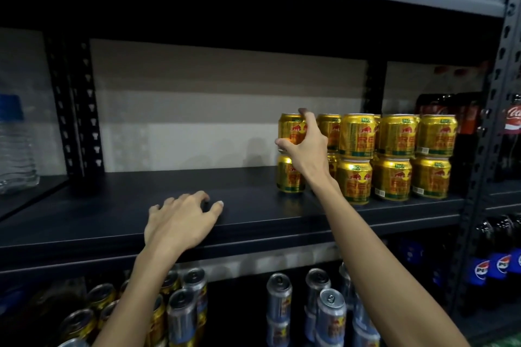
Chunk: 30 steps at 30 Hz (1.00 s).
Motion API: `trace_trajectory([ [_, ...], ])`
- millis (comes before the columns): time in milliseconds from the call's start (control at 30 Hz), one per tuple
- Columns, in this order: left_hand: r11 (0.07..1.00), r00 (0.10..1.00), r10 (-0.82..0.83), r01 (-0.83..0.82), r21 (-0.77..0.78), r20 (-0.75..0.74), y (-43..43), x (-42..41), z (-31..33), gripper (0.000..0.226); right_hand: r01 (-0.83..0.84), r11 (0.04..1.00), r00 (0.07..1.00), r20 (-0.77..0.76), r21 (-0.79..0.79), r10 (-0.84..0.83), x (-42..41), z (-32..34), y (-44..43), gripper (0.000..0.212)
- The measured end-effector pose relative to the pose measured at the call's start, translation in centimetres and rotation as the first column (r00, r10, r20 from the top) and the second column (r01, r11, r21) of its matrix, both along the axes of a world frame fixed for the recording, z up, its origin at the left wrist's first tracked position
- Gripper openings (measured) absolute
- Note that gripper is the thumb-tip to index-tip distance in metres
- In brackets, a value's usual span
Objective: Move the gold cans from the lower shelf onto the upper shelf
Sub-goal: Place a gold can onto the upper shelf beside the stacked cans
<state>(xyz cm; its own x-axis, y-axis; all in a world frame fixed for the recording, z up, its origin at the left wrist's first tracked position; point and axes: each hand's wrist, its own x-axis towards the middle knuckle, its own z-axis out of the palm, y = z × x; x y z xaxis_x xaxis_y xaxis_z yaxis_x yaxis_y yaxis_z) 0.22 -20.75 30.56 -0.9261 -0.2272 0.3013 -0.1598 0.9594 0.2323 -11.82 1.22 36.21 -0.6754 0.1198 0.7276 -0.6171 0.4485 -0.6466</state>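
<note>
Gold cans [394, 155] stand stacked two high at the right end of the dark upper shelf [141, 197]. My right hand [306, 144] is wrapped around the leftmost top gold can [290, 128], which sits on another gold can [289, 175]. My left hand [180, 222] rests flat on the front of the upper shelf, fingers spread, holding nothing. More gold cans [98, 310] stand on the lower shelf at the bottom left, partly hidden by my left forearm.
Silver-blue cans [329, 315] stand on the lower shelf in the middle. Dark cola bottles [465, 121] fill the right end of the upper shelf, blue-labelled bottles [496, 262] below them. Clear water bottles [14, 149] are at the far left. A perforated upright [490, 121] stands right.
</note>
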Motion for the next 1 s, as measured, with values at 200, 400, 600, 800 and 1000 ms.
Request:
trace_trajectory([
  [200,1.000,1.000,0.009,-0.009,0.000,0.005,-0.1,-0.2,-0.1,0.055,0.004,0.999,1.000,-0.009,-0.033,-0.004,-0.2,-1.0,-0.5,0.086],
  [400,1.000,1.000,0.011,-0.011,0.005,0.004,-0.2,-0.4,-0.1,0.055,0.032,0.999,0.999,-0.011,-0.042,-0.033,0.2,-2.3,-1.0,0.092],
  [600,1.000,1.000,0.015,-0.015,0.003,-0.010,0.0,-0.3,-0.2,0.054,0.044,0.998,0.999,-0.005,-0.035,-0.044,0.4,-2.4,-1.0,0.092],
  [800,1.000,1.000,0.015,-0.015,-0.001,-0.023,0.0,-0.2,-0.4,0.055,0.024,0.999,1.000,0.010,-0.030,-0.024,0.6,-2.2,-1.1,0.091],
  [1000,1.000,0.998,0.017,-0.015,0.026,-0.068,-0.1,-0.1,-0.6,0.054,0.037,0.999,0.999,-0.002,-0.028,-0.037,1.1,-2.9,-1.3,0.097],
])
